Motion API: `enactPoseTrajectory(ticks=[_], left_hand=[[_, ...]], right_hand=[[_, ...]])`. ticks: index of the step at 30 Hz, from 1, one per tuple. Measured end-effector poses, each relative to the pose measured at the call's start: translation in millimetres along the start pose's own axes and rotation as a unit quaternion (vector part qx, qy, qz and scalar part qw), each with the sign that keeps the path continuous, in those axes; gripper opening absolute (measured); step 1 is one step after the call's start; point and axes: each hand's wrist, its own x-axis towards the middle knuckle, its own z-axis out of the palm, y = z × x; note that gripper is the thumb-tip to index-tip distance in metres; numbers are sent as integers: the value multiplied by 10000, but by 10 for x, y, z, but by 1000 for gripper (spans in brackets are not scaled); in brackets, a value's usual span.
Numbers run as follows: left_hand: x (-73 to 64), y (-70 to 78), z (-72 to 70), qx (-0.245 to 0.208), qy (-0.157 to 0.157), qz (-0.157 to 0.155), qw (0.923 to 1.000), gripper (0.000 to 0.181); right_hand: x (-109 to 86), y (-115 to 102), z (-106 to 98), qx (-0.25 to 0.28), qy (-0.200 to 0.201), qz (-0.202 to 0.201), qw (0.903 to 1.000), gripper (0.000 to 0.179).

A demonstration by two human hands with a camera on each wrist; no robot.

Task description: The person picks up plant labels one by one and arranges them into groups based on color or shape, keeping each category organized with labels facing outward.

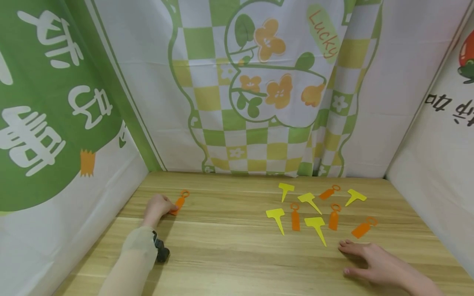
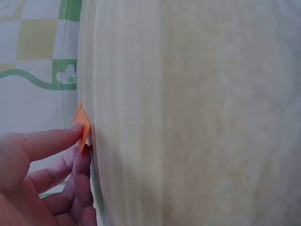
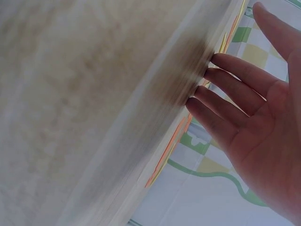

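Note:
At the left of the table my left hand [image 1: 158, 207] pinches the lower end of an orange tag with a ring at its top [image 1: 180, 202]. In the left wrist view the thumb lies on one face of the orange tag [image 2: 83, 125], with fingers behind it. My right hand [image 1: 381, 261] rests at the right front, fingers extended, holding nothing. Its fingertips [image 3: 192, 101] are right at the tabletop. Just beyond it lie an orange ring tag [image 1: 361, 230] and a yellow T-shaped plant label [image 1: 315, 223].
Several more yellow T-shaped labels [image 1: 275, 213] and orange ring tags [image 1: 295, 219] lie spread over the right half of the wooden table [image 1: 222, 255]. A checked curtain [image 1: 255, 139] hangs along the back edge, with printed cloth [image 1: 122, 176] at the left side.

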Motion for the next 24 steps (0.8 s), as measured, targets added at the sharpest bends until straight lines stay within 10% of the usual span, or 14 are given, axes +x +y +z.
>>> enactPoseTrajectory(ticks=[24], left_hand=[[-10, 111, 63, 123, -300, 25, 9995, 25]], right_hand=[[-1, -13, 4, -46, 85, -11, 10000, 57]])
